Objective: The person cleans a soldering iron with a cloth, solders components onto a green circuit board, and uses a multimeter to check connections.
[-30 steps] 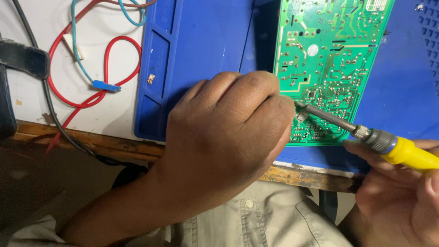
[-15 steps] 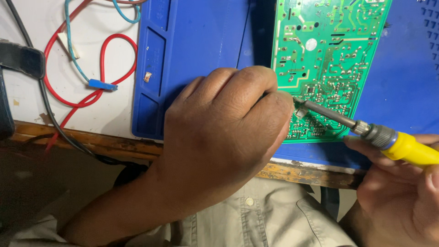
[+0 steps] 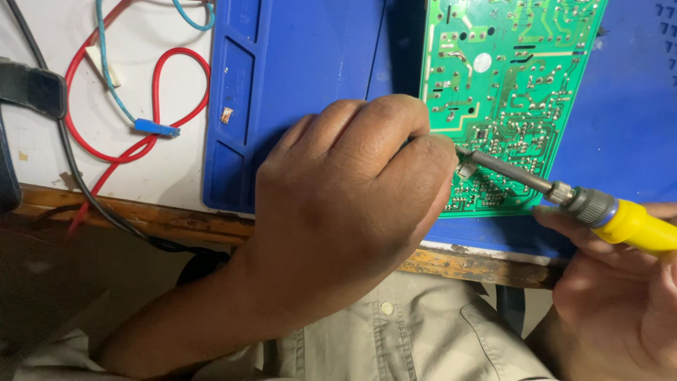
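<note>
At the far left, on the pale bench top (image 3: 42, 159), a red wire (image 3: 185, 106) loops around a light blue wire (image 3: 106, 77) ending in a small blue connector (image 3: 156, 128); a black cable (image 3: 74, 176) runs down past them to the worn wooden edge (image 3: 162, 222); a blue work mat (image 3: 296, 63) begins just beside the wires. The left hand (image 3: 345, 204) sits at centre, curled shut with knuckles up; what its fingertips pinch is hidden, so its hold cannot be told; it rests on the mat and meets the board's lower left corner. The circuit board (image 3: 508, 92) lies at two o'clock from that hand: green, solder side up, pale traces and many small silver joints, flat on the mat. The soldering iron (image 3: 564, 194) crosses the board's lower edge, dark metal tip at ten o'clock beside the left fingertips, yellow handle at four o'clock. The right hand (image 3: 620, 296), at five o'clock from the board, grips that handle.
</note>
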